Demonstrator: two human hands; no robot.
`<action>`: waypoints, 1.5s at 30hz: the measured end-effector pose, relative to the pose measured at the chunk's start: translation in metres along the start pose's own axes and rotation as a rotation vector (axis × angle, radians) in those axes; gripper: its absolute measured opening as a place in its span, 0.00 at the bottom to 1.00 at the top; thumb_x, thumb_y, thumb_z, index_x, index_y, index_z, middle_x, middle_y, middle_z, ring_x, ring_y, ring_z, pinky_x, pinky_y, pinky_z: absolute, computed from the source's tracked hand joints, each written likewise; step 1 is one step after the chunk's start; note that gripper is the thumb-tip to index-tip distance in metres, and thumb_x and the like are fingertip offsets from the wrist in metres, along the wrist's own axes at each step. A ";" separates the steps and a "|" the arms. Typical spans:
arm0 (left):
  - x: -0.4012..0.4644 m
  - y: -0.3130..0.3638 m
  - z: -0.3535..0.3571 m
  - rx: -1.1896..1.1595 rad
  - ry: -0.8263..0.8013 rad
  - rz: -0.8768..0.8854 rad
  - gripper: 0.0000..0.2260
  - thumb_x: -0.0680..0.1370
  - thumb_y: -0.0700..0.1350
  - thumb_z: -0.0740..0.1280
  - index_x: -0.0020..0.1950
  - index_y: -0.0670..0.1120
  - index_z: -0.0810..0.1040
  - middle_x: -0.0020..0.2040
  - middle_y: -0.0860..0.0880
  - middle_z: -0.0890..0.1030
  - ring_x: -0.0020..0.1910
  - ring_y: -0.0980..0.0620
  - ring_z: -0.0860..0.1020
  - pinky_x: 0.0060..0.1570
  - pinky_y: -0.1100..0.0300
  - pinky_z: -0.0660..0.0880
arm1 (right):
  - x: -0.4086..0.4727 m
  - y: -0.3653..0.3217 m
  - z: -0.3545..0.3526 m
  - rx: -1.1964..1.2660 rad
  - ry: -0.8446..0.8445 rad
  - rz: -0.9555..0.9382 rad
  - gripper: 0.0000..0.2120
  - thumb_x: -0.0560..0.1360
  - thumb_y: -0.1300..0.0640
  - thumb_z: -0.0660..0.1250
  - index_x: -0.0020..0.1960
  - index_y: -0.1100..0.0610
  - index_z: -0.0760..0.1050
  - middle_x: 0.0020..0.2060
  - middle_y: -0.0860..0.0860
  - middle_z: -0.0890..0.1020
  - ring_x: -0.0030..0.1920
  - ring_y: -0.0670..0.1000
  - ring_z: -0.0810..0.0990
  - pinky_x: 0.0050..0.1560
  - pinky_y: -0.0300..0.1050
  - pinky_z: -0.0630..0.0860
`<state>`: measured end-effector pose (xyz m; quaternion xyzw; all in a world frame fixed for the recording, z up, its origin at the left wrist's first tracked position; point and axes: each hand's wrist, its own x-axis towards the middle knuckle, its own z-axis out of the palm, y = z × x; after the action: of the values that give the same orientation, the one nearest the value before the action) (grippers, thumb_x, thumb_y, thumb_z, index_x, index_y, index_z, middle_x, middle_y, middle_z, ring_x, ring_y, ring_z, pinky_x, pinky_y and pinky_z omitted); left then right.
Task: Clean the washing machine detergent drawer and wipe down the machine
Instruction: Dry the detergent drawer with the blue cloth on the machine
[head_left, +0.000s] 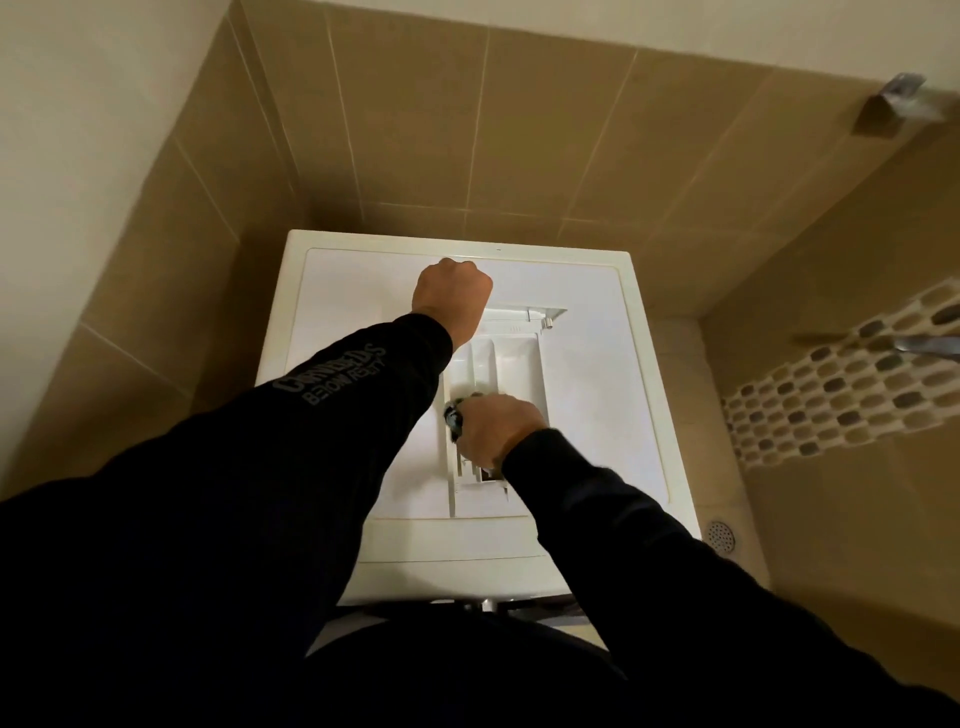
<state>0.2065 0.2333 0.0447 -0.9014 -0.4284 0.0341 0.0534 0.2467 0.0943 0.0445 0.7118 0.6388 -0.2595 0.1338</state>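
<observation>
Two black sleeves (260, 467) are filling the lower half of the head view, and grey lettering on the left one is too blurred to read. The dark body below them is hiding the front of the washer (597, 415), so only its white top is showing, set in a corner of tan wall tiles (467, 130).

The left hand (451, 293) is reaching to the back of the washer top with its fingers clenched; they are turned away from the camera, so whether they are holding anything cannot be told.

The right hand (496, 431) is resting over the near part of the one drawer (511, 358), which is lying flat on the washer top, right of centre. Its fingers are curled round a small dark thing (453, 415), mostly hidden by the hand and too blurred to name. About three white compartments are showing in the drawer beyond the hand; the near end is covered by the wrist.

On the right, one round floor drain (722, 535) is sitting just beside the washer. Two metal fittings are being cut off by the right edge, one high (906, 93) and one lower (924, 344), near a single mosaic band (831, 395).
</observation>
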 end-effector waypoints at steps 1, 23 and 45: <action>-0.001 0.000 0.000 -0.001 0.002 -0.002 0.13 0.73 0.31 0.62 0.53 0.42 0.79 0.50 0.43 0.79 0.50 0.40 0.78 0.41 0.54 0.70 | -0.004 0.001 0.010 -0.010 0.043 -0.001 0.13 0.79 0.56 0.56 0.60 0.55 0.74 0.51 0.53 0.81 0.51 0.58 0.80 0.47 0.47 0.72; -0.002 0.003 0.002 -0.015 0.025 -0.033 0.12 0.73 0.30 0.62 0.53 0.41 0.79 0.50 0.42 0.79 0.52 0.39 0.77 0.43 0.54 0.71 | -0.039 0.009 0.038 0.122 0.309 -0.182 0.22 0.78 0.55 0.61 0.71 0.43 0.68 0.60 0.54 0.79 0.54 0.59 0.81 0.51 0.50 0.76; -0.032 -0.006 0.033 -0.303 0.309 -0.057 0.16 0.77 0.50 0.68 0.64 0.49 0.77 0.57 0.48 0.79 0.59 0.44 0.74 0.60 0.47 0.66 | -0.046 0.022 0.059 0.343 0.265 -0.206 0.25 0.74 0.52 0.56 0.71 0.40 0.68 0.68 0.50 0.75 0.62 0.58 0.77 0.59 0.50 0.76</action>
<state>0.1784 0.2146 0.0132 -0.8811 -0.4407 -0.1709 -0.0166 0.2544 0.0215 0.0168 0.6831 0.6666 -0.2808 -0.1014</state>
